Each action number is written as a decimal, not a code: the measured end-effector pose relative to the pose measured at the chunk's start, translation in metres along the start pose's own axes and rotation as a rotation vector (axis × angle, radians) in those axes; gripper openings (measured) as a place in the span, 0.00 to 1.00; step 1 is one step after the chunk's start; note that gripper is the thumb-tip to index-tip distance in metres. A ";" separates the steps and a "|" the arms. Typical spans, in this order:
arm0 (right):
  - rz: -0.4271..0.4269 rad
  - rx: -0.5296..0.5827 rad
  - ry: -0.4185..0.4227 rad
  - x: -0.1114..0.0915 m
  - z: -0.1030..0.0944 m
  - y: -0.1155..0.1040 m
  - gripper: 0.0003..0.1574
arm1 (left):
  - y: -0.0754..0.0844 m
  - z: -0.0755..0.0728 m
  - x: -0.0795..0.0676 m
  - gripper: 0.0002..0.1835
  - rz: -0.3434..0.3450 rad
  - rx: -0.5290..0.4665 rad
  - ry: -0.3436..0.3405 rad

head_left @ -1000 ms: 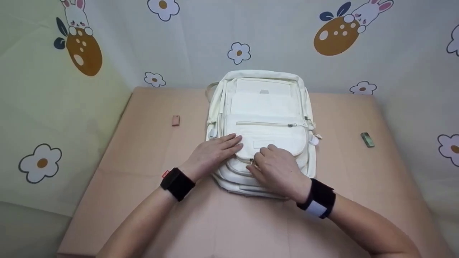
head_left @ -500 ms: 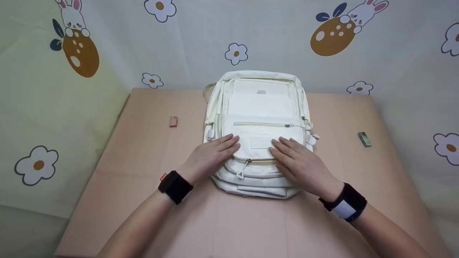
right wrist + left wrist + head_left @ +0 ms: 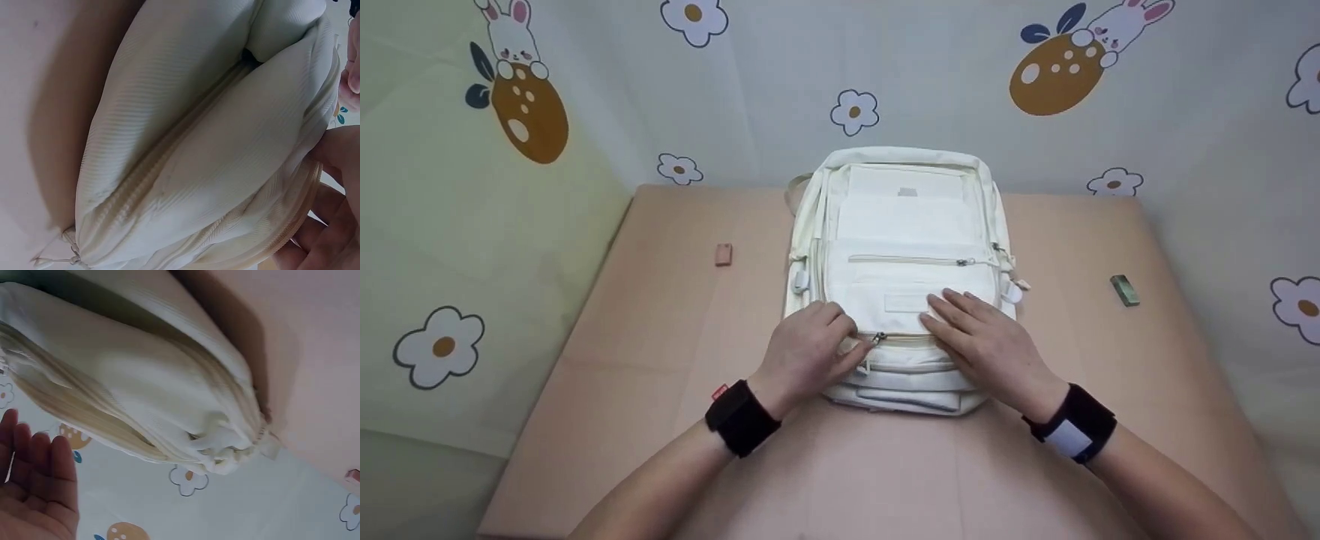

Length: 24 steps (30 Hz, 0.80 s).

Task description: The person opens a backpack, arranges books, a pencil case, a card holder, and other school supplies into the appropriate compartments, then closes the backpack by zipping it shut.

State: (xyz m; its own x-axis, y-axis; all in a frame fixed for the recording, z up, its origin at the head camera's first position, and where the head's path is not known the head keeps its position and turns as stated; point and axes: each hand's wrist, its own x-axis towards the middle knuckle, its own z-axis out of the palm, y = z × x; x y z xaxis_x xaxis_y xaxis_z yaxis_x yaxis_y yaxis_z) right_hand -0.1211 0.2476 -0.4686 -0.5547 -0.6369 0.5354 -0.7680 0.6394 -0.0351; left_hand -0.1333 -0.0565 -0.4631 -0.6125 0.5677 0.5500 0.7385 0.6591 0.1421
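Note:
A cream backpack (image 3: 911,225) lies on its back, and the curved zip (image 3: 911,341) of its front pocket runs beneath both hands. My left hand (image 3: 810,352) is at the lower left of that pocket, knuckles bent, thumb tip by the zip slider (image 3: 879,337). Its fingers (image 3: 42,461) look separate and loosely bent in the left wrist view, with the thumb out of frame. Across the pocket's lower right, my right hand (image 3: 986,345) rests with extended fingers. The right wrist view shows the fingers (image 3: 326,236) beside the zip's beige edge (image 3: 304,208).
A small pink block (image 3: 724,255) sits left of the backpack. To the right lies a small green block (image 3: 1125,290). The pinkish cloth-covered table (image 3: 675,300) meets patterned cloth walls (image 3: 780,90) at the back and both sides.
My right hand released the zip slider and moved right, laying its fingers on the pocket. My left hand then shifted down and slightly right to the slider, its fingers bending.

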 end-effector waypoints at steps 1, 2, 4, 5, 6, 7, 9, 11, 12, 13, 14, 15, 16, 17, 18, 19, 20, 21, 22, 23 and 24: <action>0.000 -0.005 0.003 0.000 0.000 0.000 0.22 | 0.004 0.000 0.000 0.16 -0.016 0.015 -0.013; -0.001 -0.006 0.007 0.000 0.000 0.000 0.22 | 0.008 0.001 0.000 0.18 -0.033 0.033 -0.032; -0.007 -0.009 0.019 0.000 0.001 0.000 0.22 | 0.013 0.003 -0.001 0.19 -0.063 0.068 -0.067; -0.013 -0.009 0.029 0.000 0.001 0.000 0.22 | 0.015 0.004 -0.001 0.18 -0.074 0.081 -0.074; -0.019 -0.008 0.038 0.000 0.002 0.000 0.22 | 0.016 0.005 -0.001 0.17 -0.081 0.087 -0.075; -0.025 -0.005 0.047 0.000 0.002 -0.001 0.23 | 0.017 0.005 -0.002 0.15 -0.084 0.085 -0.068; -0.034 -0.002 0.063 0.000 0.003 -0.001 0.24 | 0.018 0.007 -0.003 0.10 -0.081 0.066 -0.040; -0.039 0.000 0.073 0.000 0.003 -0.001 0.24 | 0.019 0.007 -0.003 0.05 -0.075 0.033 -0.015; -0.038 0.000 0.075 0.000 0.003 -0.001 0.25 | 0.019 0.007 -0.004 0.04 -0.077 0.012 -0.013; -0.038 0.001 0.076 0.000 0.003 -0.001 0.25 | 0.019 0.006 -0.004 0.03 -0.082 -0.007 -0.016; -0.037 0.000 0.075 -0.001 0.003 -0.001 0.25 | 0.019 0.006 -0.005 0.02 -0.089 -0.024 -0.024; -0.036 0.000 0.076 -0.001 0.003 -0.001 0.25 | 0.019 0.005 -0.005 0.02 -0.097 -0.042 -0.036; -0.035 0.000 0.075 -0.001 0.003 -0.001 0.24 | 0.019 0.004 -0.005 0.02 -0.105 -0.059 -0.049; -0.035 0.001 0.075 -0.001 0.003 -0.001 0.24 | 0.019 0.003 -0.006 0.02 -0.113 -0.073 -0.064; -0.035 0.001 0.075 -0.002 0.004 -0.001 0.24 | 0.018 0.002 -0.006 0.03 -0.120 -0.083 -0.078; -0.035 0.002 0.076 -0.002 0.004 -0.001 0.24 | 0.018 0.001 -0.006 0.03 -0.125 -0.090 -0.087; -0.035 0.002 0.077 -0.002 0.004 -0.001 0.23 | 0.017 0.000 -0.006 0.03 -0.128 -0.095 -0.094; -0.036 0.002 0.079 -0.002 0.004 -0.001 0.23 | 0.017 -0.001 -0.006 0.03 -0.128 -0.097 -0.099; -0.038 0.002 0.082 -0.002 0.004 -0.001 0.23 | 0.016 -0.002 -0.006 0.03 -0.127 -0.094 -0.101; -0.040 0.001 0.085 -0.002 0.004 0.000 0.22 | 0.015 -0.003 -0.006 0.03 -0.123 -0.089 -0.098; -0.043 -0.001 0.089 -0.002 0.005 0.000 0.22 | 0.014 -0.004 -0.006 0.03 -0.119 -0.083 -0.095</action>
State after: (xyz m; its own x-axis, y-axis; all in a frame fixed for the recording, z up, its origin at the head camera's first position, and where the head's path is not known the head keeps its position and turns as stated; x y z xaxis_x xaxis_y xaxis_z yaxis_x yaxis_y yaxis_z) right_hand -0.1211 0.2469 -0.4739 -0.4904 -0.6233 0.6091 -0.7904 0.6126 -0.0096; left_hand -0.1183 -0.0530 -0.4617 -0.7177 0.5349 0.4459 0.6777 0.6837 0.2707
